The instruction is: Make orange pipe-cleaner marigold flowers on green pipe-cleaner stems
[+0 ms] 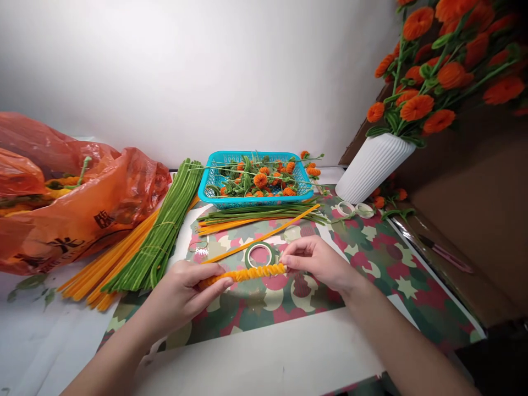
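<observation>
Coil of fuzzy yellow-orange chenille stem (256, 273), held just above camouflage-patterned tabletop (373, 258). Left hand (186, 291): grip pinching coil's left part. Right hand (322, 265): grip pinching right end. Light, steady tension should leave turns even, pile uncrushed.

Basket (256, 203) behind coil (256, 272); bag (97, 212) left of basket; vase (373, 168) right.

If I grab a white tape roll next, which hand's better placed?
Probably your right hand: it's nearer the white tape rolls, pinching one end of the yellow coil. Your left hand also holds the coil and could likely keep it.
</observation>
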The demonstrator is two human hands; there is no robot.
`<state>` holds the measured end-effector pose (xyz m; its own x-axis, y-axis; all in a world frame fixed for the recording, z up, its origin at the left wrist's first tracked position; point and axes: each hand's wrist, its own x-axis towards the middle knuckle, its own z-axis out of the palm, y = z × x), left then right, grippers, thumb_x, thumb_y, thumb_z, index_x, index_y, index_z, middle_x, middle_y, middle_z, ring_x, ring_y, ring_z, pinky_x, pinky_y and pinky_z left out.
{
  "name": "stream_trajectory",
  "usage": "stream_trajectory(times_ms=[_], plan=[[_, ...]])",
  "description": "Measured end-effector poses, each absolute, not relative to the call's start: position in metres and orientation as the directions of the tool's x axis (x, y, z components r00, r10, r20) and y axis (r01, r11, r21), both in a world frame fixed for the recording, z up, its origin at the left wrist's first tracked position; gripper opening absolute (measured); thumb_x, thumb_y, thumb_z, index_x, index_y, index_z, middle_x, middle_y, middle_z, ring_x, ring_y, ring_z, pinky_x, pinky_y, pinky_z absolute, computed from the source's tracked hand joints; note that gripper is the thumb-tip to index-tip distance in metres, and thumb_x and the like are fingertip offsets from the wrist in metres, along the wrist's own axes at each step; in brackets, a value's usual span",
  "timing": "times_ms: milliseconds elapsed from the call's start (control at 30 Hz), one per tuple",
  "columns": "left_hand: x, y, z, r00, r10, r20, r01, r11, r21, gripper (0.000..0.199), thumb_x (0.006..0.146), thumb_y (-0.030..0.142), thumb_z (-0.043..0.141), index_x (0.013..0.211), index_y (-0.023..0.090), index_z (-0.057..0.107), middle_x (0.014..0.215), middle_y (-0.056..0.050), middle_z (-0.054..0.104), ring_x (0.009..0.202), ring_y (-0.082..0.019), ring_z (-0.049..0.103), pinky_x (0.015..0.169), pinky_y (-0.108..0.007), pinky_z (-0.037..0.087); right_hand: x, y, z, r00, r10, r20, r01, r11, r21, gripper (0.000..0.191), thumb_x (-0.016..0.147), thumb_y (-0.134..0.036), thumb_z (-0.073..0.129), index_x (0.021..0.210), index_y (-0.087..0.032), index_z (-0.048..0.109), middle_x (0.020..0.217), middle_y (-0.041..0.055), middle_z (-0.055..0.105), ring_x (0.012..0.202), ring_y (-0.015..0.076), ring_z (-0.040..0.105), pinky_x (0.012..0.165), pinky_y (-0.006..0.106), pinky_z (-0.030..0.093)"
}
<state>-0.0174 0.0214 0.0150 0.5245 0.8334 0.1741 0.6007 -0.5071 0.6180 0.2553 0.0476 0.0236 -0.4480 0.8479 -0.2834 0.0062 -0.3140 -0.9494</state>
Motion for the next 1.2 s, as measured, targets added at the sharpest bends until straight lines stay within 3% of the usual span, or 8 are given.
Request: stream_trajectory(times_ms=[67,233,333,433,567,733,1000,1200], plan=[[-0.019,0.021,0.013,0.54,0.822,0.18,0.644,-0.541,0.54,0.029,0.091,0.029,0.049,0.068,0.017,0.064,0.045,0.007,0.043,0.04,-0.006,0.034,0.043,-0.017,0.029,0.254,0.046,0.024,-0.428,0.846,-0.317,0.099,-0.305,-0.947,0.022,0.071,-0.035,0.076,0.07,-0.013,0.071,0.067,0.0025,0.068,0.064,0.0118,0.064,0.063,0.023,0.052],[-0.016,0.02,0.011,0.508,0.821,0.261,0.736,-0.571,0.364,0.034,0.091,0.034,0.048,0.064,0.018,0.061,0.044,0.006,0.044,0.038,-0.007,0.037,0.041,-0.018,0.028,0.246,0.038,0.024,-0.307,0.893,-0.328,0.213,-0.272,-0.939,0.023,0.075,-0.037,0.071,0.073,-0.014,0.071,0.066,0.0026,0.068,0.051,0.0098,0.058,0.048,0.022,0.047],[-0.016,0.018,0.012,0.466,0.824,0.322,0.768,-0.557,0.314,0.038,0.092,0.035,0.047,0.059,0.019,0.058,0.044,0.006,0.041,0.038,-0.007,0.037,0.041,-0.018,0.028,0.244,0.037,0.024,-0.264,0.921,-0.288,0.188,-0.244,-0.951,0.031,0.076,-0.045,0.069,0.076,-0.014,0.075,0.073,0.0059,0.072,0.06,0.013,0.064,0.054,0.023,0.052],[-0.016,0.017,0.013,0.445,0.824,0.35,0.774,-0.551,0.311,0.038,0.092,0.036,0.046,0.061,0.019,0.059,0.045,0.006,0.042,0.039,-0.007,0.037,0.042,-0.017,0.029,0.244,0.04,0.025,-0.25,0.902,-0.352,0.005,-0.362,-0.932,0.039,0.069,-0.051,0.073,0.074,-0.012,0.076,0.074,0.0085,0.074,0.07,0.0162,0.07,0.063,0.024,0.055],[-0.014,0.017,0.013,0.425,0.831,0.359,0.775,-0.539,0.33,0.037,0.091,0.038,0.047,0.061,0.019,0.06,0.046,0.006,0.043,0.04,-0.008,0.036,0.043,-0.017,0.03,0.246,0.044,0.021,-0.332,0.829,-0.451,-0.148,-0.517,-0.843,0.032,0.058,-0.039,0.085,0.069,-0.011,0.075,0.067,0.0072,0.073,0.06,0.0118,0.068,0.06,0.02,0.055],[-0.013,0.018,0.016,0.414,0.845,0.339,0.775,-0.523,0.355,0.034,0.089,0.037,0.049,0.062,0.02,0.061,0.046,0.005,0.043,0.04,-0.008,0.037,0.043,-0.018,0.029,0.247,0.044,0.014,-0.37,0.845,-0.386,-0.211,-0.481,-0.851,0.027,0.057,-0.027,0.086,0.074,-0.012,0.073,0.068,0.0049,0.074,0.063,0.0119,0.069,0.062,0.02,0.056],[-0.008,0.012,0.017,0.415,0.848,0.329,0.775,-0.519,0.361,0.032,0.091,0.036,0.047,0.069,0.02,0.063,0.045,0.006,0.047,0.038,-0.008,0.038,0.042,-0.019,0.03,0.244,0.04,0.014,-0.264,0.959,-0.103,-0.026,-0.114,-0.993,0.02,0.066,-0.022,0.08,0.083,-0.016,0.07,0.083,0.002,0.072,0.076,0.0127,0.07,0.073,0.024,0.058],[0.002,0.006,0.011,0.445,0.831,0.333,0.764,-0.546,0.344,0.031,0.09,0.039,0.049,0.07,0.021,0.063,0.053,0.002,0.06,0.045,-0.011,0.052,0.047,-0.02,0.037,0.238,0.032,0.022,-0.425,0.883,-0.199,0.066,-0.189,-0.98,0.012,0.07,-0.016,0.072,0.083,-0.016,0.07,0.08,0.003,0.071,0.076,0.0184,0.072,0.063,0.027,0.059]])
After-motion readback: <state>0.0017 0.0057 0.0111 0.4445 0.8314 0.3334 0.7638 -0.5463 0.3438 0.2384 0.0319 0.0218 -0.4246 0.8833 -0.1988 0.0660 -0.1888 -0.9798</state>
